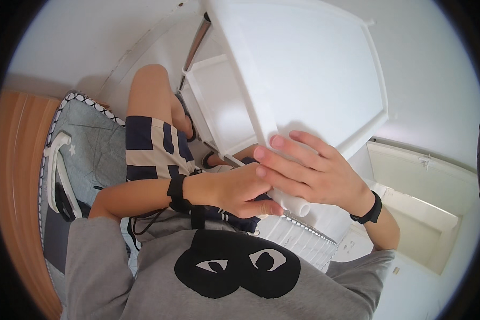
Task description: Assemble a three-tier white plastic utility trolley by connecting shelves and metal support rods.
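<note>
White rack, one: broad flat panel with a raised rim, lower trays, set at a tilt; landmark for all entries below.

White tube, one: short, round-ended, at the near corner of the rack, partly covered by the hands; whether it is joined to the rack cannot be told.

Left hand, at the rack's near corner: thumb stretched out beside the tube, fingers largely hidden under the other hand; how far it closes, and on what, cannot be told.

Right hand, over the same corner: fingers extended and slightly parted, lying across the left hand and the rack's edge, not closed around anything visible.

Black wristbands, two: one per wrist, near side of the rack.

Ribbed white item: below the rack's near corner, with a coil-like edge.

Grey-green padded mat: left of the rack, patterned border.

White bracket: on the mat, well apart from the rack.

Wooden panel: beyond the mat, farthest left of the rack.
</note>
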Tool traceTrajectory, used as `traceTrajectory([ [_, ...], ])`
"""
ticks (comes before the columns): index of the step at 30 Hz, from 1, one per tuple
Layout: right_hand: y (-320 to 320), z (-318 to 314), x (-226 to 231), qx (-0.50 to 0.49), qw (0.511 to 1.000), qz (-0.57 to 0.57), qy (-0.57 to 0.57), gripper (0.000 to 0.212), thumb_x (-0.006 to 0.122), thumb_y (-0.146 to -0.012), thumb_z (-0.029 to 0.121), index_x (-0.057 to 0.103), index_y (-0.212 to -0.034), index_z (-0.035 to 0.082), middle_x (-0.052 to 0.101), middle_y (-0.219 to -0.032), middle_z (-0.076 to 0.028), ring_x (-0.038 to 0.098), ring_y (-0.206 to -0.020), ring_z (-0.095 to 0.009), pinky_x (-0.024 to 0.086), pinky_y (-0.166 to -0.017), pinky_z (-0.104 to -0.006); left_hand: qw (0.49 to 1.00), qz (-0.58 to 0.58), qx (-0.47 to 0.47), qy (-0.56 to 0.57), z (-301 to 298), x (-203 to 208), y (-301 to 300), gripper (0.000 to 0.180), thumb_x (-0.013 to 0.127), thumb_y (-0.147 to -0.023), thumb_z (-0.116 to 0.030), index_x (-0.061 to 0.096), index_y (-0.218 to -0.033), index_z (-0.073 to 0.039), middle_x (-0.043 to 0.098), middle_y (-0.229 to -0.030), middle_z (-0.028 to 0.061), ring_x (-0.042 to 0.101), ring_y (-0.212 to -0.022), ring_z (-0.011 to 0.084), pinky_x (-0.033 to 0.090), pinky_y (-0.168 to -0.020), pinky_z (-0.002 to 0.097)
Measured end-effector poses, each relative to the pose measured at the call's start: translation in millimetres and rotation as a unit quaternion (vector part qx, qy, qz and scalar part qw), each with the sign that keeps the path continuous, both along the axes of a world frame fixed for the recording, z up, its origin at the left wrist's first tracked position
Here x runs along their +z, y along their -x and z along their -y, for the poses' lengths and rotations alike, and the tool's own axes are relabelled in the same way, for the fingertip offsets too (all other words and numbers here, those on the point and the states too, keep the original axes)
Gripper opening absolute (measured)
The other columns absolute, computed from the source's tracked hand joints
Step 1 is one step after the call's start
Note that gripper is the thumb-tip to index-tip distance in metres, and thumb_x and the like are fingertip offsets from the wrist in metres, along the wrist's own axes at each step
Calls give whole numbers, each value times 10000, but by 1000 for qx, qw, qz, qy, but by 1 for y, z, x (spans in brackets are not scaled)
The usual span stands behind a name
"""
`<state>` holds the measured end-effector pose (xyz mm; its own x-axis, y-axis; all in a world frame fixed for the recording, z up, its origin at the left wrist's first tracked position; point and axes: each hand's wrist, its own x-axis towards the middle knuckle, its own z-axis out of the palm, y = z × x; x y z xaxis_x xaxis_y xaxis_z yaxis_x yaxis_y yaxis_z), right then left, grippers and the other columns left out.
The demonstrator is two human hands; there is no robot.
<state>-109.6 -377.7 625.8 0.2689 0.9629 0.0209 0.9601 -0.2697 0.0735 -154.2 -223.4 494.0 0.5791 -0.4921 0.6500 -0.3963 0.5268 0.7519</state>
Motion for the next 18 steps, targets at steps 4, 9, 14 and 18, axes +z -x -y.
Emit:
traceTrajectory([
  [4,-1,1,-3,34,998,-50,-20,342,616,-875,153,559,-1211,135,532,-1355,-13,459,-1263,-231,498,-926,-343,997,36,-54,-29,-5,-8,-3,372,602,-922,-292,540,-1150,-5,569,-992,146,575,-810,303,465,-710,377],
  [9,1,2,-6,42,997,-50,-34,328,619,-878,150,563,-1201,131,541,-1340,-22,460,-1258,-239,513,-900,-335,991,-25,-127,-17,-2,-5,-4,362,637,-889,-269,554,-1128,-10,569,-1006,144,580,-813,310,475,-716,375],
  [14,3,-1,-2,40,999,-29,-22,340,654,-862,146,570,-1191,155,553,-1323,1,477,-1242,-230,490,-911,-323,997,29,19,71,12,-10,3,376,685,-830,-233,566,-1112,-14,581,-1035,158,582,-902,355,480,-764,403],
  [18,5,-5,2,35,998,-48,-8,328,666,-860,166,576,-1175,179,554,-1317,30,476,-1242,-226,469,-915,-316,999,6,-17,48,10,-12,6,398,703,-804,-230,568,-1113,-17,580,-1077,160,566,-993,378,474,-821,427],
])
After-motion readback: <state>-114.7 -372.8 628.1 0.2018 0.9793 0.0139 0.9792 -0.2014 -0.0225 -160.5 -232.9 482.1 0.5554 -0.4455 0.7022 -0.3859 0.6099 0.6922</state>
